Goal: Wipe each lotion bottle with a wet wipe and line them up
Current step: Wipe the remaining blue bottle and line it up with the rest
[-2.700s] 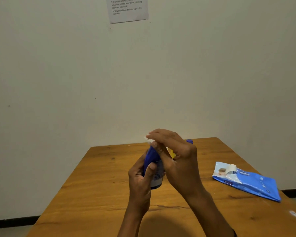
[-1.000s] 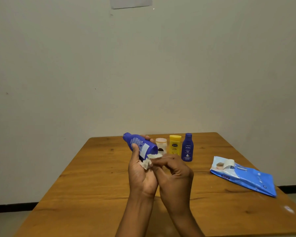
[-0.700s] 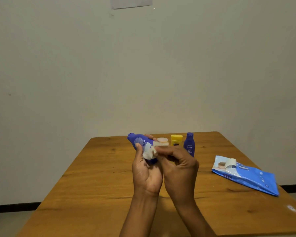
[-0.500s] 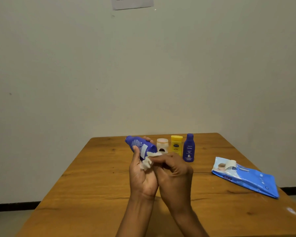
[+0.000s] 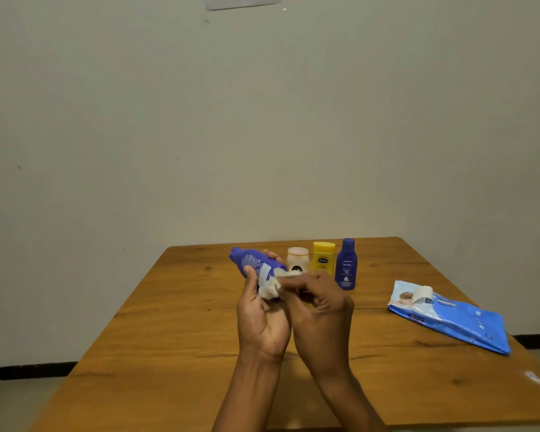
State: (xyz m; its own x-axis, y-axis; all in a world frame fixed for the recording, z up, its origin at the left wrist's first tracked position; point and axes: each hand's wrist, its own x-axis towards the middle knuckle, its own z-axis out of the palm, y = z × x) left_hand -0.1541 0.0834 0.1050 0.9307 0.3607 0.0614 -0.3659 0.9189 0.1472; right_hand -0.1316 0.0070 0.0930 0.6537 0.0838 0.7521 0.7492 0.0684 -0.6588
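Observation:
My left hand [image 5: 261,319] grips a large blue lotion bottle [image 5: 254,263], tilted with its cap end pointing up and left. My right hand [image 5: 320,310] pinches a crumpled white wet wipe [image 5: 270,286] against the bottle's lower end. Behind my hands, three bottles stand upright in a row on the wooden table [image 5: 175,338]: a small pale jar-like bottle [image 5: 297,258], a yellow bottle [image 5: 323,258] and a small blue bottle [image 5: 346,265].
A blue pack of wet wipes [image 5: 449,316] lies on the table's right side with its white flap peeled open. A plain wall stands close behind the table, with a sheet of paper [image 5: 242,1] stuck high up. The table's edges drop to the floor left and right.
The blue bottle went from upright between my hands to tilted with its cap up-left. My right hand has been rubbing the wipe along its lower end. The row behind came into view.

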